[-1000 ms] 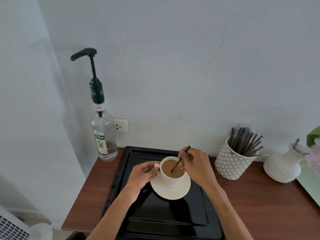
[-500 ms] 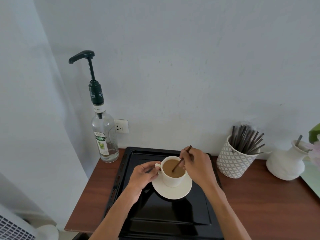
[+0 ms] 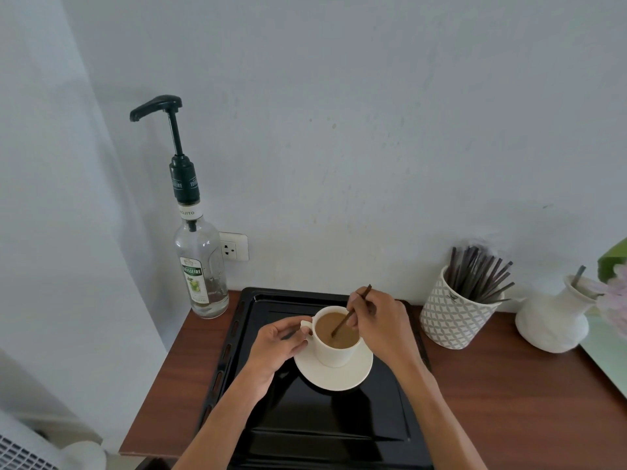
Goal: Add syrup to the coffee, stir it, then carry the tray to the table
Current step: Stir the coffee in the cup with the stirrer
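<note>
A white cup of light-brown coffee (image 3: 330, 351) stands on a white saucer (image 3: 334, 376) in the back half of a black tray (image 3: 305, 422). My left hand (image 3: 276, 344) pinches the cup's handle on its left side. My right hand (image 3: 380, 322) holds a thin dark stir stick (image 3: 351, 312), tilted, with its lower end dipped in the coffee. A clear syrup bottle (image 3: 202, 266) with a dark green pump stands upright at the back left corner, apart from both hands.
The tray lies on a brown wooden counter (image 3: 509, 401) against a pale wall. A patterned white pot (image 3: 453, 315) holding several dark sticks stands right of the tray. Further right is a white vase (image 3: 553, 320). A wall socket (image 3: 234, 247) sits behind the bottle.
The stick's dipped end has shifted inside the cup and my right hand has turned slightly. My left hand stays on the handle. The camera has tilted a little.
</note>
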A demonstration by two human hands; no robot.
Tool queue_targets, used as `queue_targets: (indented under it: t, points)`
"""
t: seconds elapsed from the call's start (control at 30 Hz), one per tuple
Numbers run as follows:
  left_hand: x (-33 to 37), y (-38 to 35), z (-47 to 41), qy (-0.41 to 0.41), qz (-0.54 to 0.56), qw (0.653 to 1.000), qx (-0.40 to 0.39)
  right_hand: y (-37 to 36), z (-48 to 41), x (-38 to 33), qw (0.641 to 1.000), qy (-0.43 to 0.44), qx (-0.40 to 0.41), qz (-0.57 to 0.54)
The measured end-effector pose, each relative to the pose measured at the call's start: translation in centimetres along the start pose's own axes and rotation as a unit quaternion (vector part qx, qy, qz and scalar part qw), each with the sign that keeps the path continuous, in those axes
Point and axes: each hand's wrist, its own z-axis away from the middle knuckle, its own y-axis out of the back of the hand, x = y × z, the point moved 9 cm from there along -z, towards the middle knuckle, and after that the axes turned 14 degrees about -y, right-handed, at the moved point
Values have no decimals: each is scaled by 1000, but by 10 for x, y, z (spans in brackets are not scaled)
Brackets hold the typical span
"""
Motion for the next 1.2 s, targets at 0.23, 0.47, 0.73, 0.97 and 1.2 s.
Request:
queue_targets:
  t: [0.23,0.47,0.73,0.97,1.2]
  points:
    - [-1,1,1,1,3,1000,0,21,-5,-5,993,14,84,85]
    - [0,-1,3,-5,6,1000,-5,5,5,12,1000,-9,11,-15]
    - [2,-2,4,-11,9,1000,3,27,2,8,992,-2,98,85]
    - [1,-1,4,-5,-4,1000,0,2,7,3,999,-1,38,11]
    - [0,-1,3,-1,-4,1000,-3,28,7,13,988,-6,119,97]
